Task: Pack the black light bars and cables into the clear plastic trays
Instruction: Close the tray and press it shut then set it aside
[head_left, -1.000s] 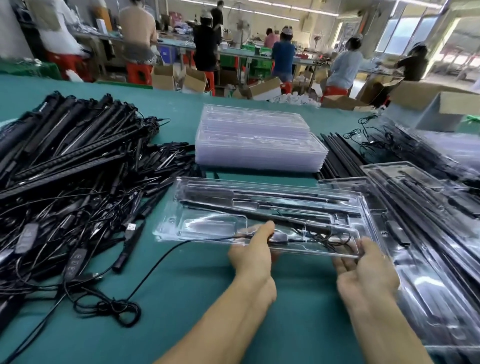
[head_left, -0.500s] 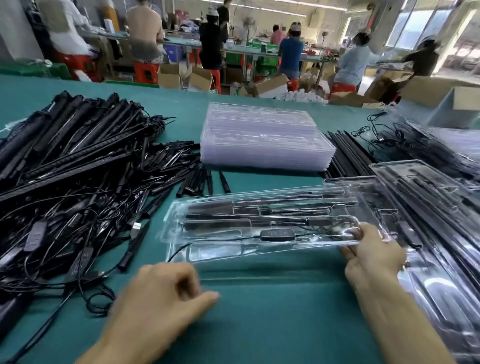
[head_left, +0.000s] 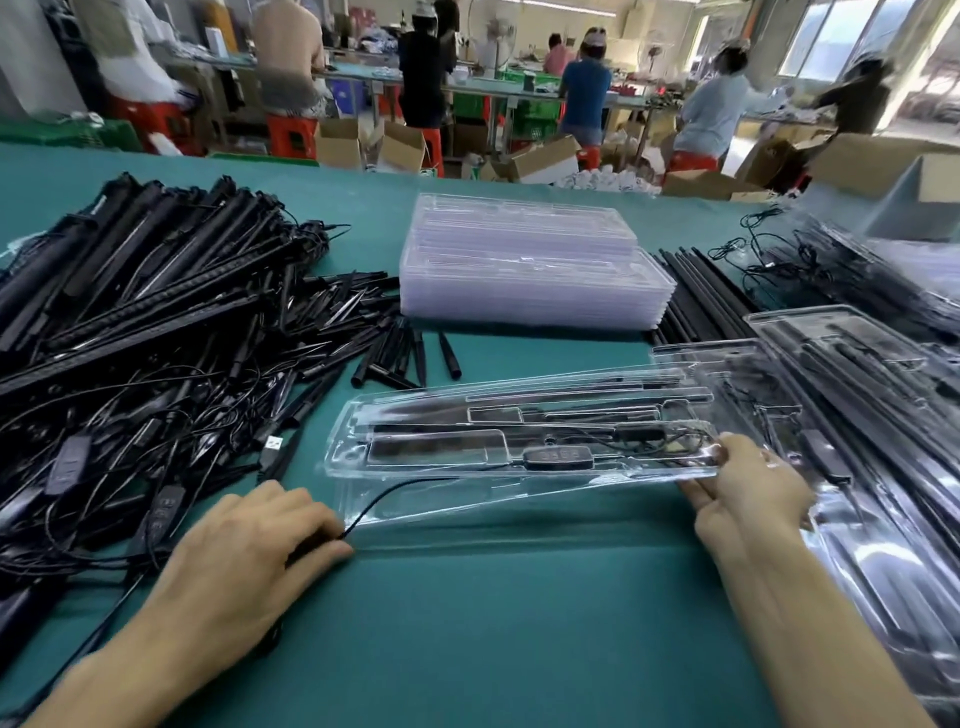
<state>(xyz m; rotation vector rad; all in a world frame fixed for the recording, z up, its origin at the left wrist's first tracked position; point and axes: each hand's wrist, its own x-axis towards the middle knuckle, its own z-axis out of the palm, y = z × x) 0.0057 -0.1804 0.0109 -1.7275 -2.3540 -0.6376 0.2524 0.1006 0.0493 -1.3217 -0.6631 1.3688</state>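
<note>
While a heap of black light bars (head_left: 130, 291) and tangled cables (head_left: 119, 447) covers the left of the desk (head_left: 519, 623), the left hand (head_left: 249, 545) beside it curls its fingers around a trailing cable (head_left: 395, 493) that runs out of the clear plastic tray (head_left: 345, 460). That tray sits mid-desk and carries bars and an inline controller (head_left: 558, 456). Its right end is raised, gripped by the right hand (head_left: 748, 493) with the thumb on top. A stack of empty trays (head_left: 530, 270) stands beyond, and filled trays (head_left: 857, 395) lie right. The step in hand looks like stowing the cable. Next, the loose length needs gathering and tucking into its pocket.
</note>
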